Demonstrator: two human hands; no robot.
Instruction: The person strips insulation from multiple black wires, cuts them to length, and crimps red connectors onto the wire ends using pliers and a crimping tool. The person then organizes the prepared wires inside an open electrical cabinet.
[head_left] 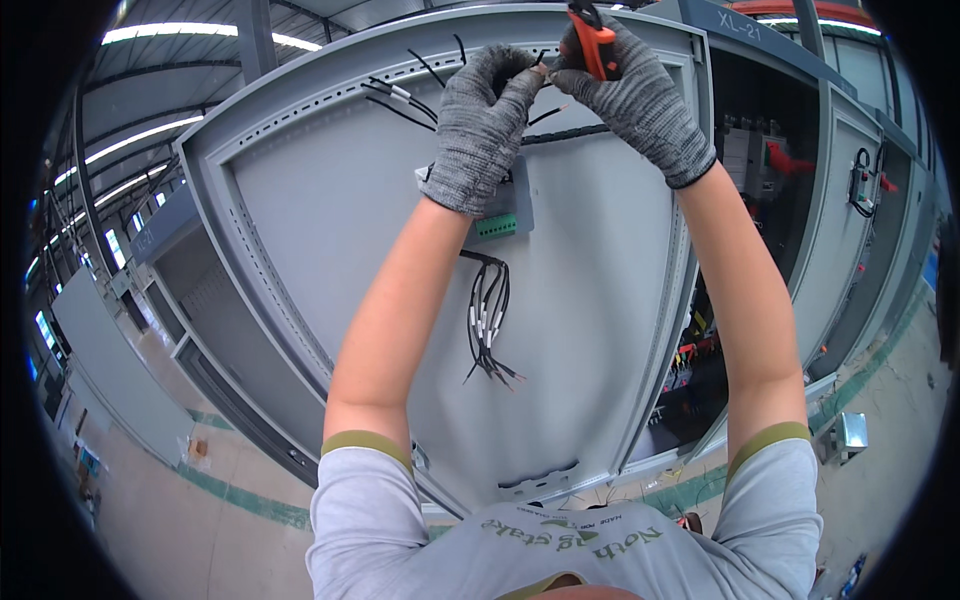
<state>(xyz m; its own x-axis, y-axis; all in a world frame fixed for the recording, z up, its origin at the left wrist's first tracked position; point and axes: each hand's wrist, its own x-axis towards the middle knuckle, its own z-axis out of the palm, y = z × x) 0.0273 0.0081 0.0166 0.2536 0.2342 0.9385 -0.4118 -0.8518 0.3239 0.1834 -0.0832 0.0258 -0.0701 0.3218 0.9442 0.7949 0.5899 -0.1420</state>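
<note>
Both my hands wear grey knit gloves and are raised at the top of a grey cabinet door panel [350, 210]. My left hand [478, 125] is closed in a pinch on a thin black wire [542, 56]. Beside it, my right hand [640, 105] grips an orange-and-black hand tool [598, 45], whose kind I cannot make out; its thumb and fingertips come close to the wire end at the left fingertips. More loose black wires [402, 92], some with white sleeves, stick out left of my left hand. Below that hand sits a green terminal block [496, 227].
A bundle of black wires [487, 310] with white sleeves and bare copper ends hangs down the panel. To the right stands an open cabinet with red parts [785, 160] inside. More grey cabinets [240, 340] stand left. A small metal box [850, 432] sits at lower right.
</note>
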